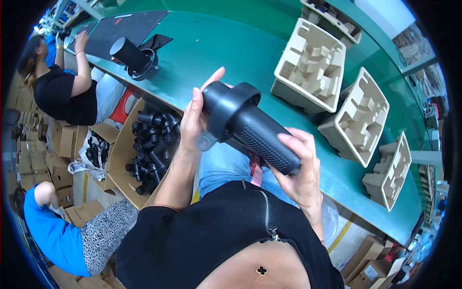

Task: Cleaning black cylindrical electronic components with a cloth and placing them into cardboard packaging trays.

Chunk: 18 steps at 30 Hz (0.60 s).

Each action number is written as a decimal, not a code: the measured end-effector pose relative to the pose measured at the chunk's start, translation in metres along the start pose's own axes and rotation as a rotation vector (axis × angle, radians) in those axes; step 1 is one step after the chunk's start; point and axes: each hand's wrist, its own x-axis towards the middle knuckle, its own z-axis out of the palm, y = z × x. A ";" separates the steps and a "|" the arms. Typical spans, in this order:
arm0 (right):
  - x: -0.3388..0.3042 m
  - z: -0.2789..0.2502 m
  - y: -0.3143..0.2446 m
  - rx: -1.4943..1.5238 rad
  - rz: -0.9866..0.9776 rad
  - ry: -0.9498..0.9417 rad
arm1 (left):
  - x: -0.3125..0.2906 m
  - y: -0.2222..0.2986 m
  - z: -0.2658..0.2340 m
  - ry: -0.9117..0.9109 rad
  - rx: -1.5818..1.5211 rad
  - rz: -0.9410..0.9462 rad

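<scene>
Between my two hands, above my lap at the table's edge, is a black cylindrical housing (pixel 262 130) with a wide collar round its upper end and a dimpled patch along its body. A small grey round tab (pixel 206 141) sticks out beside the collar. My left hand (pixel 193 115) grips the collar end, with thumb and fingers to either side. My right hand (pixel 303 161) is wrapped round the lower end, which hides part of it. The housing is tilted, its collar end up and to the left.
On the green table (pixel 216 48), a similar black part (pixel 134 58) stands at the left. Moulded pulp trays (pixel 308 67) line the right side. A cardboard box (pixel 120 166) of black parts sits below left. One co-worker (pixel 62 91) works at the far left; another person (pixel 62 236) bends nearer.
</scene>
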 end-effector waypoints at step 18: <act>-0.021 0.008 0.036 1.329 0.933 -0.281 | 0.015 0.029 0.012 -0.283 0.581 0.262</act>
